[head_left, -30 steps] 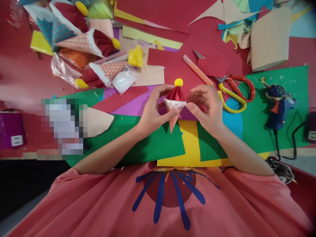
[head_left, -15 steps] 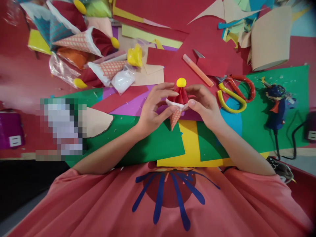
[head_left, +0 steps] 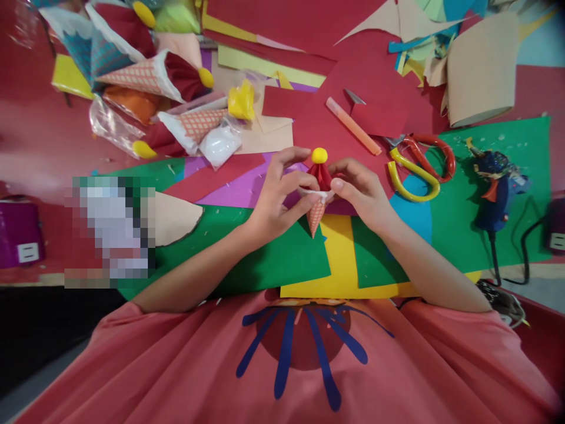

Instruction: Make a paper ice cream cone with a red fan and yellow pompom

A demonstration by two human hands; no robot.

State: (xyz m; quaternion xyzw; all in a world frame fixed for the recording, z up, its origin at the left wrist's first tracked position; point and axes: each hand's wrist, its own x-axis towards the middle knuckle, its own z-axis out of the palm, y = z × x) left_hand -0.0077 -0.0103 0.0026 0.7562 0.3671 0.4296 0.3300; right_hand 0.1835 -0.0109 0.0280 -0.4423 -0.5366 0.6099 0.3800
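Note:
Between my two hands is a small paper ice cream cone, its point facing me. It has an orange-and-white lattice pattern, a white rim, a pleated red paper top and a yellow ball at the tip. My left hand pinches the white rim from the left with thumb and fingers. From the right, my right hand grips the rim and the red top, thumb in front. Its fingertips behind the cone are partly hidden.
Scissors with red and yellow handles and an orange marker lie beyond my right hand. A blue glue gun rests at the right. More paper cones and a bag of white clay sit at upper left. Green paper lies beneath.
The cone has turned more upright and shifted slightly toward me, its yellow ball a little lower and left. Both hands keep their hold, and my left fingers have shifted on the rim.

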